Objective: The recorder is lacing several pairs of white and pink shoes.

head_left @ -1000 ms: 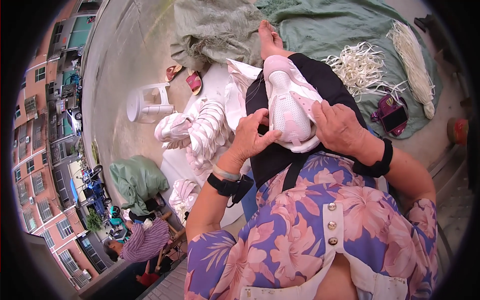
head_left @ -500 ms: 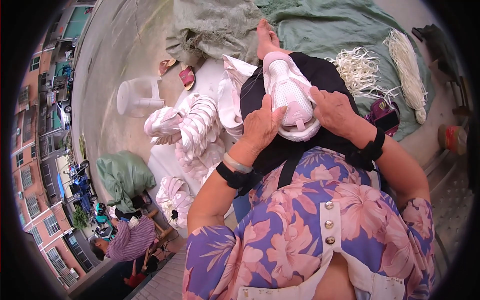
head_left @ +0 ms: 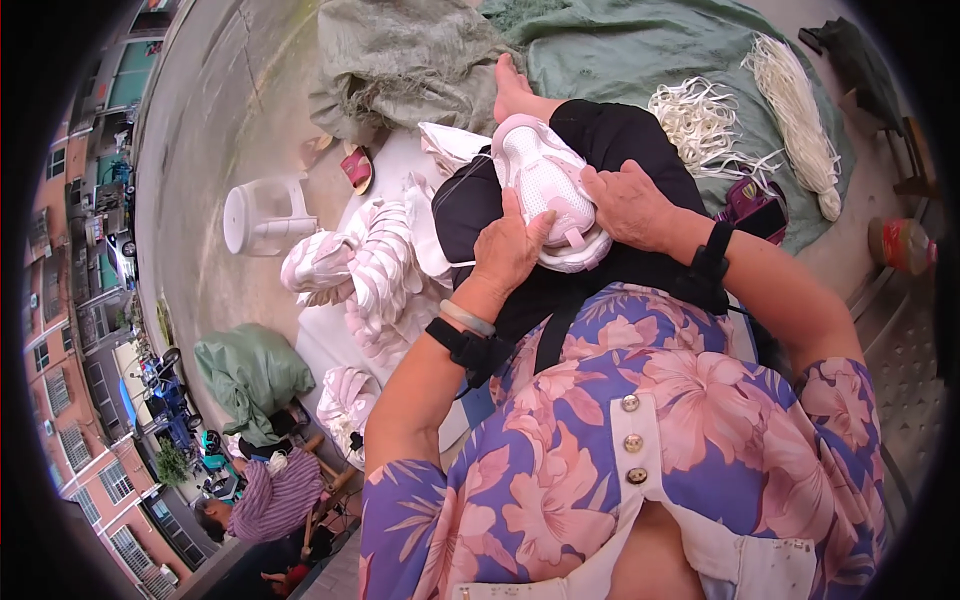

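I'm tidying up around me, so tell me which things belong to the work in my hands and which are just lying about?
Seems part of the work:
pink-and-white shoe upper, held by left hand and right hand
pile of similar uppers
loose white laces, probably
hank of white laces, probably

Seems just lying about:
white stool
red sandal
purple bag

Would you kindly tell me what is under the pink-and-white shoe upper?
Black trousers show around the edges of the shoe upper; its underside and whatever lies directly beneath it are covered, so neither can be seen.
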Tool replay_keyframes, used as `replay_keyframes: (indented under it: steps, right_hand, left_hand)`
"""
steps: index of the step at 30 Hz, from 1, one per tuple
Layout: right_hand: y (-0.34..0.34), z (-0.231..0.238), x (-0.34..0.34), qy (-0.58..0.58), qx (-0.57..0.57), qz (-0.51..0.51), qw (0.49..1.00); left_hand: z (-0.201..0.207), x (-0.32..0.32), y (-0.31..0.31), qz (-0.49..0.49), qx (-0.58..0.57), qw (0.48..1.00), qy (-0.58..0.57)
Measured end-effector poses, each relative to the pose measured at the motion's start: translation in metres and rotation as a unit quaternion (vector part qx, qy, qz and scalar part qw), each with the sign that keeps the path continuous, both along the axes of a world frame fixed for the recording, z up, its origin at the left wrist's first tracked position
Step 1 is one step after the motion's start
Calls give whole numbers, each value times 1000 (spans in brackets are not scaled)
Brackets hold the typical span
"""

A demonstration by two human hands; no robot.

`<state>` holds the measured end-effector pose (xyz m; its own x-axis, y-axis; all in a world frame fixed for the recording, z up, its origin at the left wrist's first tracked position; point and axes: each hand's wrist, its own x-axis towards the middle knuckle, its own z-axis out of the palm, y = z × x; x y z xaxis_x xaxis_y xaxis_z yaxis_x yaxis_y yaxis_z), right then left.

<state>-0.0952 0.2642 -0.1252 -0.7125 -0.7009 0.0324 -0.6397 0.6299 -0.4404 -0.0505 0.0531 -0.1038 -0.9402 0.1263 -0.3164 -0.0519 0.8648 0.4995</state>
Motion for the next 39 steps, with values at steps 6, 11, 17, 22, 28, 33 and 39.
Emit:
replay_keyframes:
  steps: [6,11,17,22,28,33,39]
  right_hand:
    - [9,-5,9,19,-25,0,1000]
    - [22,-5,11,31,-28,0,999]
    - [25,15,3,131,-40,65,988]
    - [86,-23,-57,-44,-262,-126,956]
    - [143,-186,-97,-179,-84,-321,926]
    - [133,-268,-108,-144,2,-345,927]
    - [112,-292,-120,-86,12,-258,962]
  left_hand:
    - [-3,7,9,-12,-31,999,13]
    - [9,1,25,-29,-59,997,-27]
    - [-4,15,-11,-32,52,998,6]
    - [17,5,-18,70,271,950,-137]
    - [5,3,-17,163,348,906,-176]
    - [7,-6,-25,168,389,878,-221]
    - [6,-7,-30,164,380,878,-241]
